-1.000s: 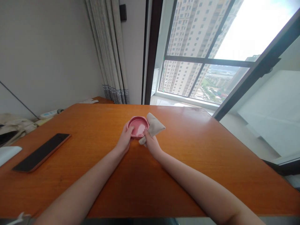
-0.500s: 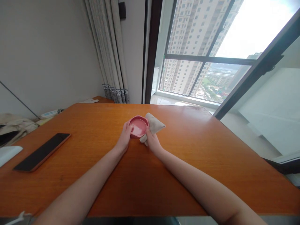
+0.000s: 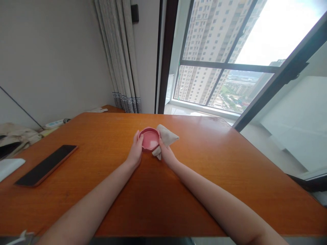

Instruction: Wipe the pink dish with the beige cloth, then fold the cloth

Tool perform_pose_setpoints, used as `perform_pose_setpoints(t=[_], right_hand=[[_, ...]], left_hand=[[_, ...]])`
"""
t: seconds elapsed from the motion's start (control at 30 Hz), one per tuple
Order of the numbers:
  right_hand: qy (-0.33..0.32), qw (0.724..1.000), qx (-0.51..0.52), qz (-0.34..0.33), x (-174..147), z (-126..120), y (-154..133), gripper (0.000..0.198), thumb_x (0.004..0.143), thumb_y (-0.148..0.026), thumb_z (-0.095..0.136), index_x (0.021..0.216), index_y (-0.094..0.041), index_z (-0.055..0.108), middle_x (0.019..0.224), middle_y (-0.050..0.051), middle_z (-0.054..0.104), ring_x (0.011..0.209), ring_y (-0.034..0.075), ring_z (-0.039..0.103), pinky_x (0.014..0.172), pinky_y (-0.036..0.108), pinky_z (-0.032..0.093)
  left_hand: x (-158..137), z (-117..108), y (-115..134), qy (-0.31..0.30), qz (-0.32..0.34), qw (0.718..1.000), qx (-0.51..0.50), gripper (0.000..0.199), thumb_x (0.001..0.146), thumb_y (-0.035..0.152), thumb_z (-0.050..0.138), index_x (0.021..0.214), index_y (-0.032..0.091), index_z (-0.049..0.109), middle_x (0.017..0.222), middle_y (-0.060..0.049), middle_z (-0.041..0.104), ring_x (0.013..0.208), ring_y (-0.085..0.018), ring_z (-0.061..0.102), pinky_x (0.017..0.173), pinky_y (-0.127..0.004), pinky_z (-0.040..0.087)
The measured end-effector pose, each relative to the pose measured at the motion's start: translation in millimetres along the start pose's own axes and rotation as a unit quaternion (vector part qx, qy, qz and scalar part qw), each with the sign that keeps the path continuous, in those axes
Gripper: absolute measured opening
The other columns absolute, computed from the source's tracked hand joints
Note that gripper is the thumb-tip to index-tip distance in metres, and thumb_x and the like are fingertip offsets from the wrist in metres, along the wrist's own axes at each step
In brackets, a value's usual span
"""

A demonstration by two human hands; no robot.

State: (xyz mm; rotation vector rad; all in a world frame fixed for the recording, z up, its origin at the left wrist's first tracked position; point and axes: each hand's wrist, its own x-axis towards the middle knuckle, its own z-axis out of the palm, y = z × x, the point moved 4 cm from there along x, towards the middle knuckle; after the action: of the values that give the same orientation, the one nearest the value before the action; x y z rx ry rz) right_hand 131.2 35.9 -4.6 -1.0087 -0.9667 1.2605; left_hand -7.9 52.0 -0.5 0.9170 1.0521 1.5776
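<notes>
A shallow round pink bowl (image 3: 150, 139) is held between my two hands above the middle of the wooden table, its inside tilted toward me. My left hand (image 3: 135, 149) grips its left rim, with the thumb near the inner edge. At the right rim, my right hand (image 3: 166, 152) is closed on the bowl together with a pale grey cloth (image 3: 167, 135). The cloth sticks out behind and below the right fingers, ending in a point to the right. Both hands' far fingers are partly hidden behind the bowl and cloth.
On the left of the wooden table (image 3: 204, 190) lies a long dark flat panel with an orange edge (image 3: 47, 165). A white object (image 3: 10, 167) sits at the left edge. Beyond are a grey curtain (image 3: 120, 58), a power strip (image 3: 55, 123) and a large window (image 3: 224, 64).
The bowl has shifted slightly left and turned a little in my hands. My left thumb has moved from inside the bowl back toward its rim. The cloth has shifted slightly with my right hand.
</notes>
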Motion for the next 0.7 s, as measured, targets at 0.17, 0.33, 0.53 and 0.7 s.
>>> perform_pose_setpoints(t=[0.17, 0.33, 0.53, 0.7], right_hand=[[0.026, 0.998, -0.018, -0.05, 13.8, -19.3, -12.6, 0.045, 0.071, -0.046, 0.062, 0.106, -0.018, 0.064, 0.114, 0.004, 0.065, 0.114, 0.026, 0.054, 0.099, 0.038, 0.041], [-0.044, 0.997, -0.039, -0.057, 13.3, -12.5, -9.1, 0.045, 0.074, -0.048, 0.059, 0.107, -0.018, 0.064, 0.115, 0.005, 0.065, 0.114, 0.025, 0.054, 0.101, 0.039, 0.038], [-0.019, 0.995, -0.05, -0.085, -3.4, 1.1, -7.1, 0.055, 0.077, -0.058, 0.052, 0.116, -0.019, 0.057, 0.118, 0.007, 0.062, 0.118, 0.023, 0.051, 0.103, 0.038, 0.037], [-0.013, 0.98, -0.115, -0.162, 6.3, -16.7, -24.0, 0.046, 0.078, -0.05, 0.055, 0.112, -0.019, 0.061, 0.119, 0.006, 0.061, 0.118, 0.023, 0.05, 0.106, 0.039, 0.031]], left_hand=[[-8.8, 10.1, -2.3, -0.106, -0.137, 0.985, 0.014, 0.044, 0.074, 0.053, 0.059, 0.106, 0.023, 0.053, 0.106, -0.005, 0.06, 0.089, -0.018, 0.059, 0.07, -0.029, 0.049], [-7.1, 9.1, -1.4, -0.066, -0.072, 0.995, 0.013, 0.03, 0.075, 0.037, 0.061, 0.097, 0.018, 0.059, 0.102, -0.004, 0.061, 0.093, -0.016, 0.056, 0.08, -0.026, 0.045], [-12.7, 10.5, -1.0, -0.006, -0.06, 0.997, -0.057, 0.025, 0.075, 0.032, 0.059, 0.097, 0.023, 0.051, 0.097, 0.0, 0.059, 0.086, -0.013, 0.056, 0.075, -0.025, 0.047], [-16.1, 14.1, -4.4, -0.089, -0.143, 0.986, -0.004, 0.033, 0.07, 0.039, 0.066, 0.09, 0.019, 0.049, 0.086, 0.0, 0.056, 0.077, -0.013, 0.055, 0.068, -0.026, 0.047]])
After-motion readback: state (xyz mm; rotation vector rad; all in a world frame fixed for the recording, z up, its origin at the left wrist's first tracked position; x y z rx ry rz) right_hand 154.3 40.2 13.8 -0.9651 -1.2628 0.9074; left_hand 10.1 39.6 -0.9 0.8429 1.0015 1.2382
